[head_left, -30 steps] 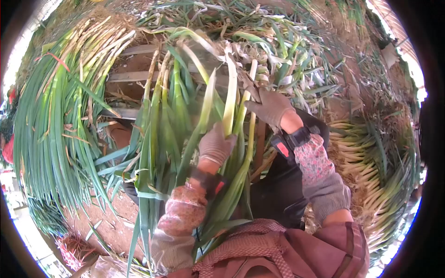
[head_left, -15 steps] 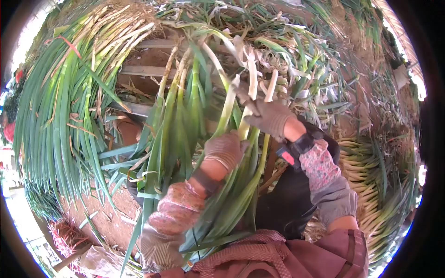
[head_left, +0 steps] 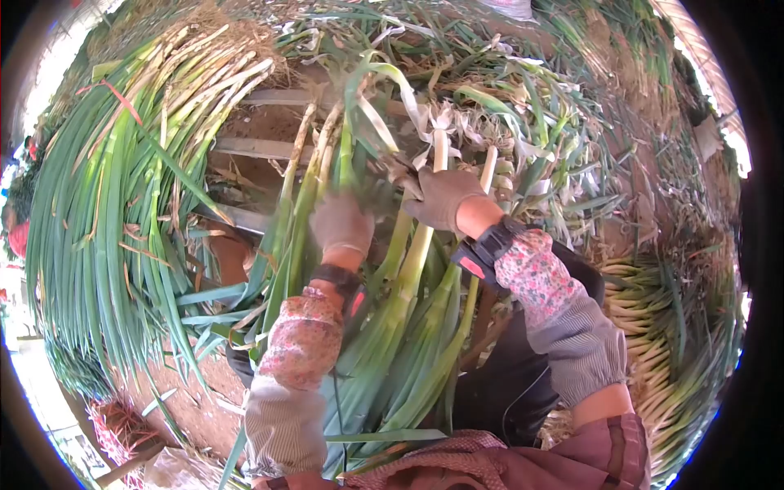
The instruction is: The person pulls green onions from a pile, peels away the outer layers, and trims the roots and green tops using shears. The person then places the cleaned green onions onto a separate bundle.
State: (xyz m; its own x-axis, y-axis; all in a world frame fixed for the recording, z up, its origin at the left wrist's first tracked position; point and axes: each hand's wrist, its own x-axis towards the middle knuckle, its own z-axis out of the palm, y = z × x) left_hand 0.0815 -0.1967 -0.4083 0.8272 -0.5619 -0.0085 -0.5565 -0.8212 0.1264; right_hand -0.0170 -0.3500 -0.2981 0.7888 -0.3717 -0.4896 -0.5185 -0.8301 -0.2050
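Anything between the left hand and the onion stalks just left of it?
Nothing visible. The left hand, blurred, is right beside the onion stalks, with no separate object showing between them. Whether it touches them, I can't tell.

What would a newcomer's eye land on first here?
Probably the large spread of long green onions filling the picture's left side. Next, near the centre, the blurred left hand and the gloved right hand, close to a pale stalk. Pale-ended onions lie toward the picture's right.
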